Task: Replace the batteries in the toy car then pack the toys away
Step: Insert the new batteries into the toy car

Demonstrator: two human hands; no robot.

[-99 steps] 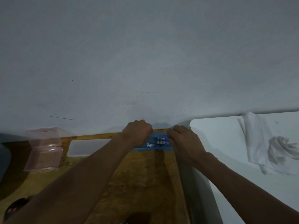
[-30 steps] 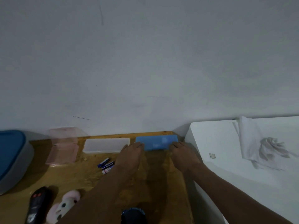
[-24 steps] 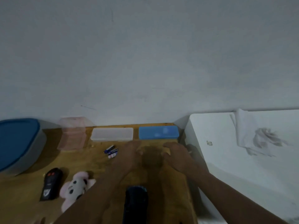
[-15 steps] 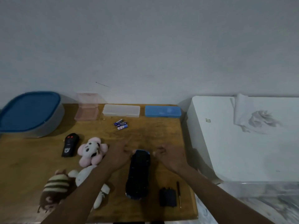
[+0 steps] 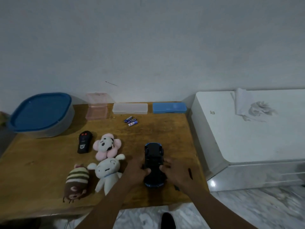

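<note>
A dark toy car (image 5: 154,156) with blue trim lies belly-up on the wooden table (image 5: 41,162), near its front edge. My left hand (image 5: 136,172) grips the car's left side with the thumb laid over the underside. My right hand (image 5: 177,175) holds the right side, fingers and thumb on the chassis. Three small batteries (image 5: 131,121) lie loose further back, and behind them a closed blue case (image 5: 169,107) sits against the wall. A black remote (image 5: 84,144) lies to the left of the car.
Three plush toys sit left of the car: a pink flower one (image 5: 107,147), a white one (image 5: 109,171) and a striped brown one (image 5: 76,184). A blue-lidded tub (image 5: 41,113), a pink box (image 5: 97,107) and a clear case (image 5: 130,108) line the back. A white appliance (image 5: 247,138) abuts the table's right edge.
Both hands have drawn back from the blue case at the wall, now closed, to the toy car and taken hold of it. The view has tilted down over the table.
</note>
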